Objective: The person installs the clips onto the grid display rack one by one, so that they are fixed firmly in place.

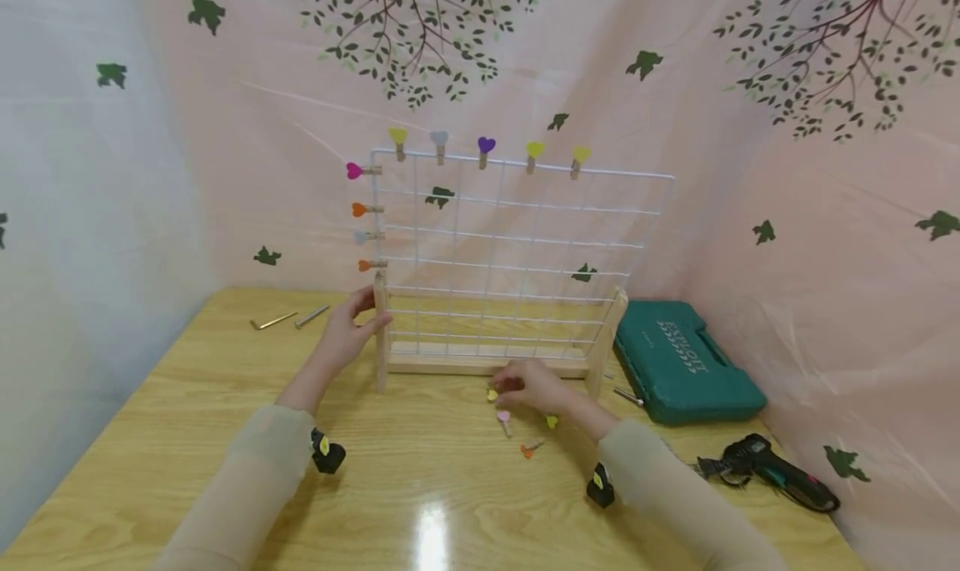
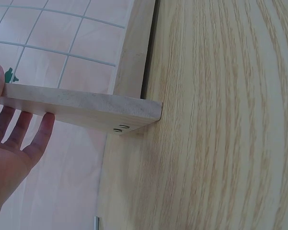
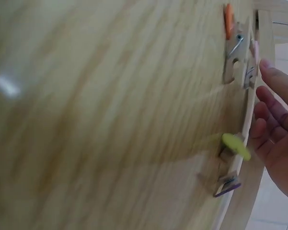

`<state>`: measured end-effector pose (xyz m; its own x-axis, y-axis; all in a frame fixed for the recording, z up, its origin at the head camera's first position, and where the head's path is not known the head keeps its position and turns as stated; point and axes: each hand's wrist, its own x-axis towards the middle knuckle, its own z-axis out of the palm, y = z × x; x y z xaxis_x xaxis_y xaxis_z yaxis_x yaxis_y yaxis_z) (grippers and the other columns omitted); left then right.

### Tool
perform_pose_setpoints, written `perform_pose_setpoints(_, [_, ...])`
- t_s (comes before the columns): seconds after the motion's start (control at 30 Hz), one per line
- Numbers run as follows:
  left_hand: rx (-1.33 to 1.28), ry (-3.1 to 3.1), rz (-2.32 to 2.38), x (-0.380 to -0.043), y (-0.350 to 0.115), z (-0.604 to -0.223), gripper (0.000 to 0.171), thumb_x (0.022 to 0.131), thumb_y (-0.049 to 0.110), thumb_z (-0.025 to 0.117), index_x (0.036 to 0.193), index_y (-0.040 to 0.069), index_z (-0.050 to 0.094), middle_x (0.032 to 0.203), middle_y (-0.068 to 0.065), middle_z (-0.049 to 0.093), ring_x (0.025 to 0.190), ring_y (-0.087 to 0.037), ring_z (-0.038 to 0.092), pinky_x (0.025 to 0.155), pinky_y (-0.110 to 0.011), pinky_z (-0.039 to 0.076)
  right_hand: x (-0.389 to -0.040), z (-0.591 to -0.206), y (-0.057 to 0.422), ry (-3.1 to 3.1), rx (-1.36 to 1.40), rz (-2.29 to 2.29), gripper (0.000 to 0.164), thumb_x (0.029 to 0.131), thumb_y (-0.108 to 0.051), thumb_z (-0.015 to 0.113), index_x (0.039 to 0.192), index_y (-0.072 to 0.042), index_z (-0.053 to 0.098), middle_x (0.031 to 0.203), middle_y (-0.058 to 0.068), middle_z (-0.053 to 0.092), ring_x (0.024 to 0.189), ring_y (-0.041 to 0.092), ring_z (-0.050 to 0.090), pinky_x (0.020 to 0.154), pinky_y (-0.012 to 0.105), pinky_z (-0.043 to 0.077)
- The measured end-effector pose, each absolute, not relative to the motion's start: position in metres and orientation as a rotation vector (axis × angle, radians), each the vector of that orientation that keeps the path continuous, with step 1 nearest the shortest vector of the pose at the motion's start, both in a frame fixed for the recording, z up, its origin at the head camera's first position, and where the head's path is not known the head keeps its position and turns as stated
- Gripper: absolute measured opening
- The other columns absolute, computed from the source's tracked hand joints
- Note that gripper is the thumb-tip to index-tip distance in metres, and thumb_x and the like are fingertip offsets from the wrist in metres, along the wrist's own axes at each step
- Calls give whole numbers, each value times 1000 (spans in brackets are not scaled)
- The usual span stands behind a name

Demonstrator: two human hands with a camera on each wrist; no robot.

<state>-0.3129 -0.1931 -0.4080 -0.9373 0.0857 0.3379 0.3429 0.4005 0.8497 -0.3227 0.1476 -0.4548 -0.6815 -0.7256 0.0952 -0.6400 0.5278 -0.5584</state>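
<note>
A white wire grid (image 1: 517, 246) stands in a wooden stand (image 1: 435, 369). My left hand (image 1: 351, 329) holds the stand's left post (image 2: 86, 105), thumb on one face and fingers on the other. Low over the table, at the stand's base, my right hand (image 1: 536, 385) has bent fingers. Its fingertips are at a clothespin with a yellow heart (image 1: 492, 395); whether they pinch it is unclear. Near that hand lie heart clothespins: pink (image 1: 504, 418), orange (image 1: 528, 451), yellow-green (image 1: 552, 422) and purple (image 3: 227, 188). The purple one is hidden in the head view.
Heart clothespins line the grid's top edge, including a purple one (image 1: 487, 146), and its left edge, including a magenta one (image 1: 355, 171). A green case (image 1: 690, 363) and a black power tool (image 1: 780, 471) are at the right. A hex key (image 1: 273, 321) and bolt (image 1: 311, 317) lie back left.
</note>
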Motion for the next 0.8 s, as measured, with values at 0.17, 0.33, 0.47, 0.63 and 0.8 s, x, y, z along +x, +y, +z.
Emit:
perform_pose_setpoints(0.17, [-371,-2422,-1560,-312,-190,-407,59,84,29,60,135,11,37,127,-16,48,120,-30,40,97,-53,32,-322,-455,144,2631,-1183,-841,23,77,-18,69,99,-12,68,84,-5,59,72,6,51,59,19,45])
perform_pose_setpoints(0.33, [-367,-2408,-1559,-310,-191,-406,59,84,30,61,133,9,38,125,-16,49,119,-31,42,96,-52,34,-323,-458,141,2627,-1200,-793,16,78,-21,69,93,-15,67,82,-8,59,73,4,52,63,18,46])
perform_pose_setpoints(0.47, [-367,-2413,-1551,-311,-190,-406,59,83,32,61,133,10,38,125,-16,49,119,-31,42,97,-52,33,-321,-456,141,2625,-1111,-841,14,78,-18,69,88,-15,61,74,-8,57,67,5,51,57,20,44])
perform_pose_setpoints(0.63, [-358,-2425,-1568,-307,-188,-400,57,85,26,60,133,8,38,125,-17,49,119,-31,42,97,-52,33,-313,-431,145,2657,-1135,-859,12,79,-16,68,86,-16,58,72,-9,57,65,4,52,55,20,45])
perform_pose_setpoints(0.8, [-353,-2420,-1620,-293,-183,-385,54,86,14,59,133,2,36,126,-23,45,120,-37,38,96,-54,32,-305,-366,154,2643,-1157,-978,11,81,-19,65,90,-14,62,84,-3,60,75,10,55,62,25,49])
